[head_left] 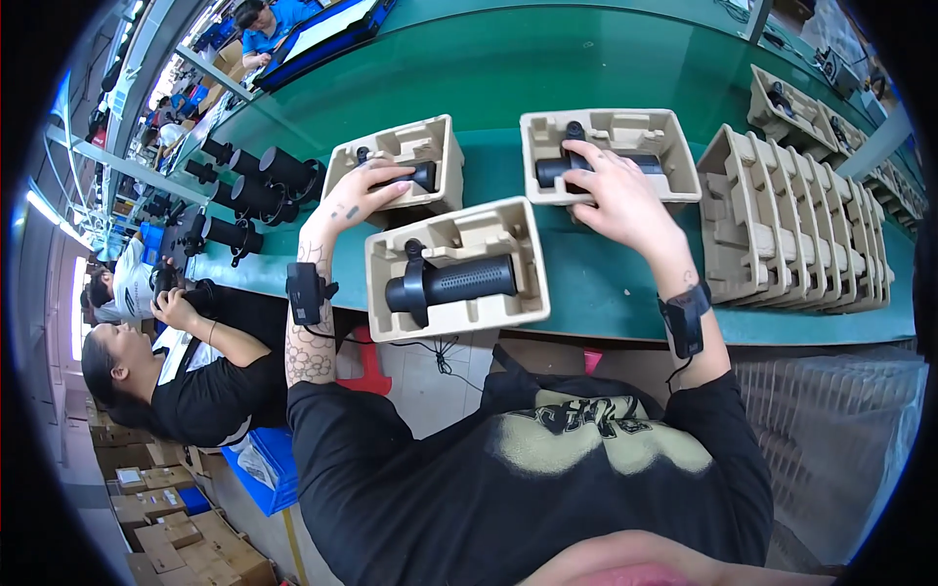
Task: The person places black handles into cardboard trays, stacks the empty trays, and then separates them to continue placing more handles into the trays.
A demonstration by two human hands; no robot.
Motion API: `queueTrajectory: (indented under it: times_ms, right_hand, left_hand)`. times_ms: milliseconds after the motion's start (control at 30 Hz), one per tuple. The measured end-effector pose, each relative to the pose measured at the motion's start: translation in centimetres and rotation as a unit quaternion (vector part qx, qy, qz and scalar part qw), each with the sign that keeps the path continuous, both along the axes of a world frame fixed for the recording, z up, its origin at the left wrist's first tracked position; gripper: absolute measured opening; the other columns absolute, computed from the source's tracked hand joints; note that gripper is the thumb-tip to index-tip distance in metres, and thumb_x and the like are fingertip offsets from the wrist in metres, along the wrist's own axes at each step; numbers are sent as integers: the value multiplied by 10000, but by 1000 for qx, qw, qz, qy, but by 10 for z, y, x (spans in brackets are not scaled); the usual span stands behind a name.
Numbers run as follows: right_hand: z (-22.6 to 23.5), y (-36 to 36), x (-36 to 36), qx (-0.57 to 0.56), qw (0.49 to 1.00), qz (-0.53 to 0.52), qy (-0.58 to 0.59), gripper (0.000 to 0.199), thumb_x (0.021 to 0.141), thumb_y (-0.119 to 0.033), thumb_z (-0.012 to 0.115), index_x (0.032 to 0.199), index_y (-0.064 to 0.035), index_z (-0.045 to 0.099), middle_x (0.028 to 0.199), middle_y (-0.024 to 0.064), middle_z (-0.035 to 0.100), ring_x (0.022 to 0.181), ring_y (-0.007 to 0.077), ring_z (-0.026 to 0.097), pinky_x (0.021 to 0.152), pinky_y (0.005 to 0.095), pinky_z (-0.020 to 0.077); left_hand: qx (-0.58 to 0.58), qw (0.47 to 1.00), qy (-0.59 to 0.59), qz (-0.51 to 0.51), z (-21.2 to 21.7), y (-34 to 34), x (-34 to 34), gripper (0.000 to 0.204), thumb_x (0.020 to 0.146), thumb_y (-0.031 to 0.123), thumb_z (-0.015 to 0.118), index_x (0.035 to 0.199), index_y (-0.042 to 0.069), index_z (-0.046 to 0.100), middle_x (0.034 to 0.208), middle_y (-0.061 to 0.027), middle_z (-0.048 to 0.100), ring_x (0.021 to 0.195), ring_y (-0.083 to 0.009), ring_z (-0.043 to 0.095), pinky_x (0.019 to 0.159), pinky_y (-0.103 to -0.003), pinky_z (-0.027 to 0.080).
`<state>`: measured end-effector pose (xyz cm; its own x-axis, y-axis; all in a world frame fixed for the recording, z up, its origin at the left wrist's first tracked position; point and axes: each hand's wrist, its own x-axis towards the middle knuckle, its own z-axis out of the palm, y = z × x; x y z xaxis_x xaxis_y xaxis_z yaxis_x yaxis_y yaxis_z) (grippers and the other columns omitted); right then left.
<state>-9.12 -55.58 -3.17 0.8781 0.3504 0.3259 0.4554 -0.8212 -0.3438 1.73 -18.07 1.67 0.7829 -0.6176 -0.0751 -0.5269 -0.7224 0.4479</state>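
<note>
My left hand (pixel 354 197) reaches into the pulp tray (pixel 451 168) at the back left, its fingers bent over a black cylindrical device (pixel 423 176) lying there. In the right pulp tray (pixel 688 166), my right hand (pixel 619 193) lies across a similar black cylinder (pixel 550 173), fingertips on its body and near its ring-shaped clamp (pixel 575 131). My palm hides part of it. Closer to me, a third pulp tray (pixel 455 330) tilts at the table's edge; its black cylinder with perforated body (pixel 471 280) rests untouched.
Nested pulp trays (pixel 791 220) stand on the green table (pixel 625 313) at right. More black cylinders (pixel 262 195) cluster at left. A person in black (pixel 210 376) sits at left handling a dark part; another in blue (pixel 283 24) works beyond. A blue crate (pixel 269 474) sits below.
</note>
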Motion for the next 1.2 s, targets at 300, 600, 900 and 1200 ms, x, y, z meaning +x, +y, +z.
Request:
queueTrajectory:
  times_ms: [300,600,900,1200]
  right_hand:
    - [36,-23,-63,-17,993,79,85,295,645,-65,681,940,-44,677,1358,96,480,1158,312,523,995,413,417]
    - [46,39,-111,-7,996,-29,80,528,632,-277,809,1115,-130,654,1401,116,445,1271,356,424,1086,532,302]
    - [0,57,-74,-58,997,44,-26,364,726,-259,759,1058,-162,643,1381,105,467,1271,321,448,1122,576,239]
    - [-3,48,-33,-79,993,39,-79,243,780,-209,717,998,-145,631,1282,80,545,1207,323,515,1103,506,319]
  left_hand:
    - [-4,995,-47,92,-6,80,-57,307,941,267,572,1114,29,662,1176,-155,594,1120,-332,555,954,-369,429]
    - [13,961,-168,219,-32,104,-84,273,946,229,547,912,-23,645,1105,-150,610,1045,-349,554,945,-394,416]
    - [-38,949,-194,247,-44,123,-101,246,939,177,527,856,-35,621,1066,-149,613,1016,-348,564,1018,-451,367]
    - [-9,927,-250,280,-42,120,-131,212,912,150,555,827,-34,618,996,-138,627,959,-356,583,1055,-500,340]
